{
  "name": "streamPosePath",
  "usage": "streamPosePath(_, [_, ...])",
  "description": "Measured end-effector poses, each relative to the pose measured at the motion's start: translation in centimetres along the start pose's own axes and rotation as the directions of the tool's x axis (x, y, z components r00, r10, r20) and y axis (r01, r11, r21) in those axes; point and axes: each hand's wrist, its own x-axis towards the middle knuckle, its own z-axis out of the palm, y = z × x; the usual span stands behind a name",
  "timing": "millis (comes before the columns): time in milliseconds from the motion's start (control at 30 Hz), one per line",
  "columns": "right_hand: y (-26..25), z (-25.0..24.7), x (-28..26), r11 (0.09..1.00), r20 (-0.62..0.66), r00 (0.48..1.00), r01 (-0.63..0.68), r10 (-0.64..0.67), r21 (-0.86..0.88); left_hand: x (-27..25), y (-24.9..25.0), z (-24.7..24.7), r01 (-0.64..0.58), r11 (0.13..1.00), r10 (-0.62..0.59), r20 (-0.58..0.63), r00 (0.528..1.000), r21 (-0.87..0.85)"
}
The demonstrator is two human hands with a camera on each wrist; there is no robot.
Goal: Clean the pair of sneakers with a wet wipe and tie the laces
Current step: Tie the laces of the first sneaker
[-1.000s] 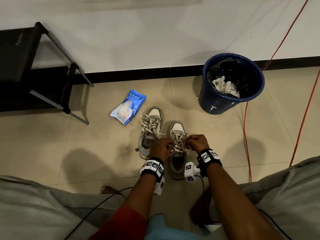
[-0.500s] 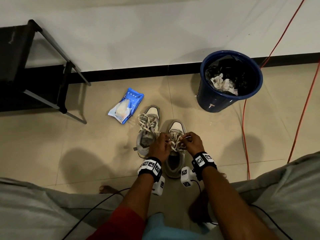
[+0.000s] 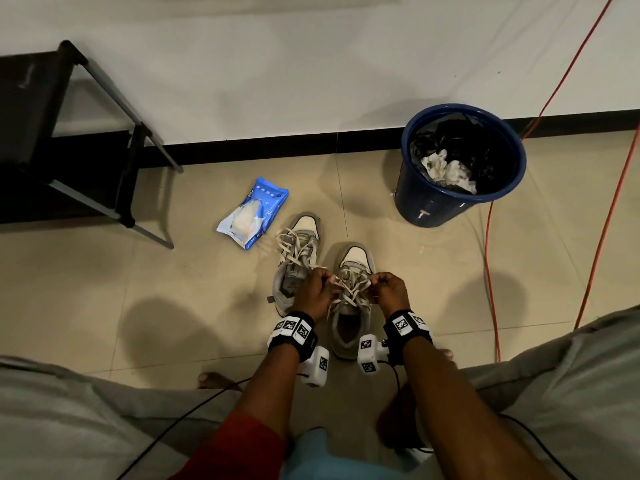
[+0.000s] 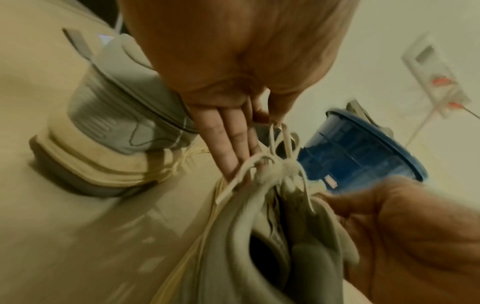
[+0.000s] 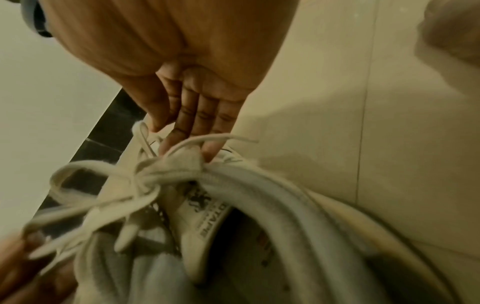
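- While the pair of grey sneakers stands side by side on the tiled floor (image 3: 104,289), toes toward the wall, both hands work at the right sneaker (image 3: 349,306); its heel points at the person
- The left hand (image 3: 311,292) is at the left side of that shoe's laces (image 3: 349,289), thumb and forefinger pinching a lace strand in the left wrist view; the other fingers (image 4: 228,139) lie fairly straight alongside
- The right hand (image 3: 393,289) is at the right side of the same laces, its fingers curled in the head view; the right wrist view shows a lace loop lying across the fingertips (image 5: 207,131), though the exact hold is too blurred to tell
- The left sneaker (image 3: 298,258) lies just beside, laces loose and spread; it sits slightly nearer the wall
- A blue wet wipe pack (image 3: 252,213) lies just beyond the left sneaker's toe
- A blue bin (image 3: 433,206) holding crumpled wipes stands toward the wall on the right; an orange cable (image 3: 491,271) runs across the floor past it
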Motion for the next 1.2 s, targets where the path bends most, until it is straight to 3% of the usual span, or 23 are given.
streamPosePath(67, [-0.2,0.1,0.0,0.998,0.010,1.000,-0.030,0.029,0.059,-0.3,0.6,-0.6,0.082,0.991,-0.079,0.026,0.997,-0.108])
streamPosePath(200, [-0.2,0.1,-0.4,1.000,0.102,0.995,0.008,-0.007,-0.013,-0.6,2.1,-1.5,0.161,0.958,-0.145,0.083,0.986,-0.238])
streamPosePath(433, [0.1,-0.4,-0.4,0.998,0.173,0.984,0.048,-0.042,-0.033,-1.1,2.7,-1.7,0.186,0.902,-0.192,0.023,0.981,-0.389])
streamPosePath(600, [0.2,-0.3,-0.2,0.990,0.170,0.981,0.105,-0.088,-0.092,-0.1,1.1,-1.2,0.119,0.966,-0.127,-0.021,0.992,-0.229])
streamPosePath(700, [0.2,-0.4,-0.2,0.995,0.168,0.984,0.075,-0.063,-0.063,-0.3,1.2,-0.9,0.069,0.986,-0.073,-0.020,0.997,-0.150])
streamPosePath(833, [-0.6,-0.6,-0.2,0.995,0.188,0.982,0.053,-0.035,-0.090,0.0,0.6,-0.4,0.080,0.990,-0.084,-0.033,0.996,-0.114])
streamPosePath(967, [-0.5,-0.9,0.4,0.999,0.036,0.998,-0.048,0.048,-0.008,-0.3,0.5,-0.7,0.135,0.963,-0.146,-0.030,0.989,-0.234])
streamPosePath(1100, [-0.2,-0.1,0.0,0.999,0.019,0.999,-0.037,0.036,0.019,0.1,-0.2,-0.7,0.142,0.958,-0.161,-0.057,0.985,-0.249])
streamPosePath(1200, [-0.3,-0.3,-0.4,0.996,0.050,0.996,-0.072,0.069,0.044,-0.3,0.9,-0.7,0.100,0.986,-0.107,-0.045,0.993,-0.132])
